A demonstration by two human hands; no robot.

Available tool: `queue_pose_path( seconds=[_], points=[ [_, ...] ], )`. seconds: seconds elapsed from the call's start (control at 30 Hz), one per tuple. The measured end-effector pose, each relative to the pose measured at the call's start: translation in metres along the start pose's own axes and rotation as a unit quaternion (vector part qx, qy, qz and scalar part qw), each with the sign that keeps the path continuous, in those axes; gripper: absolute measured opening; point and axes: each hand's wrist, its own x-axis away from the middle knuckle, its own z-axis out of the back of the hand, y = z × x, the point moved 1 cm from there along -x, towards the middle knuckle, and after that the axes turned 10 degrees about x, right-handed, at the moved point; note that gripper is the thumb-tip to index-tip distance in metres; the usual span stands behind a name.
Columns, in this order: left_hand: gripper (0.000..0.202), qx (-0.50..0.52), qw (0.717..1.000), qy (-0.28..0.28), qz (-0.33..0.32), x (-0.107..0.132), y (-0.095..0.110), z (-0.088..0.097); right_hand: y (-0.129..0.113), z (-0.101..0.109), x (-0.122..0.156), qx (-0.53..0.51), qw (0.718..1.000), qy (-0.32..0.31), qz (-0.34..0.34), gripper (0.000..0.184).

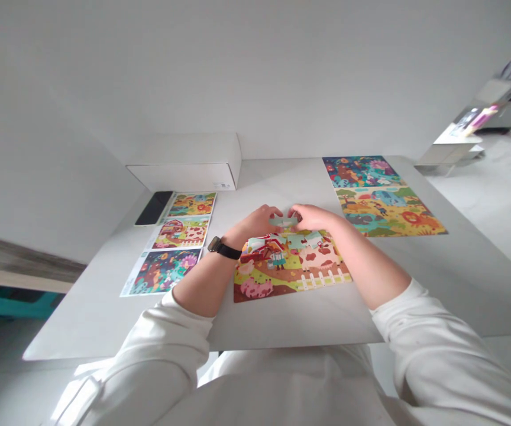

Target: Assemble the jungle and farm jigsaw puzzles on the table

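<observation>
A farm jigsaw puzzle [288, 269] with a red barn, a spotted cow and a white fence lies on the white table [309, 325] in front of me. Both hands meet at its far edge. My left hand [258, 222], with a black watch on the wrist, and my right hand [311, 217] pinch a pale green puzzle piece [283, 222] between their fingertips, just above the puzzle's top rows. A few loose pale pieces [302, 239] lie on the upper part of the picture.
A reference sheet [173, 245] with three small pictures lies to the left, a black phone [153, 207] beside it. A white box [188, 161] stands at the back. Two finished colourful puzzles [377, 198] lie at the right. A shelf with objects [481, 127] is far right.
</observation>
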Motion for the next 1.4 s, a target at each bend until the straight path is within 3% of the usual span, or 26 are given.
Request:
queue_pose_path(
  seconds=[0.2,0.33,0.47,0.63,0.83,1.1,1.2,1.4],
  points=[
    [0.048,0.077,0.994,-0.079,0.001,0.007,0.001,0.015,0.006,0.004,0.006,-0.043,0.996,-0.052,0.05,0.025],
    [0.041,0.122,0.984,-0.131,-0.008,0.011,0.004,0.016,0.008,0.009,0.009,-0.055,0.995,-0.049,0.067,0.028],
    [0.03,0.117,0.99,-0.08,-0.011,0.013,0.01,0.019,0.007,0.014,0.012,-0.037,0.998,-0.019,0.051,0.028],
    [0.03,0.109,0.994,-0.008,-0.022,0.016,0.024,0.031,0.003,0.029,0.02,-0.017,0.996,0.076,0.04,0.041],
    [0.03,0.18,0.983,0.027,-0.024,0.022,0.035,0.042,-0.004,0.048,0.035,-0.044,0.99,0.12,0.064,0.044],
    [0.036,0.283,0.957,0.059,-0.026,0.022,0.036,0.045,-0.006,0.058,0.043,-0.086,0.98,0.159,0.079,0.043],
    [0.033,0.239,0.969,0.057,-0.006,0.021,0.031,0.048,0.001,0.059,0.042,-0.148,0.974,0.153,0.081,0.047],
    [0.019,0.037,0.996,-0.07,0.045,0.022,0.013,0.049,0.004,0.037,0.028,-0.177,0.978,0.078,0.08,0.048]
  ],
)
